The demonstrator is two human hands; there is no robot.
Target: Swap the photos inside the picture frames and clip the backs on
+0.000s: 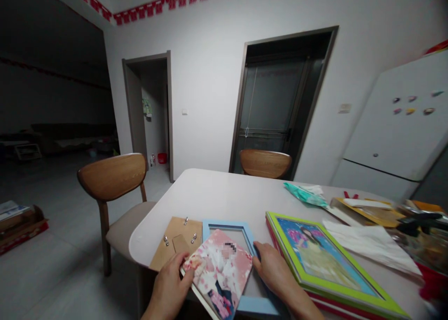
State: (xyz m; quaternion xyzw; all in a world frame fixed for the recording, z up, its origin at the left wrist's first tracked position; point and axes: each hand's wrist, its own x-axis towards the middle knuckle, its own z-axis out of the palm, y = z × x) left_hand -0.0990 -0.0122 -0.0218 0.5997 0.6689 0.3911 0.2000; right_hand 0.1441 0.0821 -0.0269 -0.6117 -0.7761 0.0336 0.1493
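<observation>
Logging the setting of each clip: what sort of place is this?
Probably a home dining area: a white table with a wooden chair pulled up, and a white fridge beside it.

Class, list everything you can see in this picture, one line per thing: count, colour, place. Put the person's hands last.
table: 1, white, centre
photo print: 1, pink and white, held over the blue frame
blue frame: 1, light blue, near table edge, under the print
backing board: 1, brown with metal clips, left of blue frame
green frame: 1, lime green, holding a picture, right of blue frame
white sheet: 1, white, right of green frame
chairs: 2, wooden; left of table, far side
fridge: 1, white, far right, with magnets
doorways: 2, dark, back wall
left hand: 1, bare, grips print's left edge
right hand: 1, bare, at print's right edge, on blue frame
</observation>
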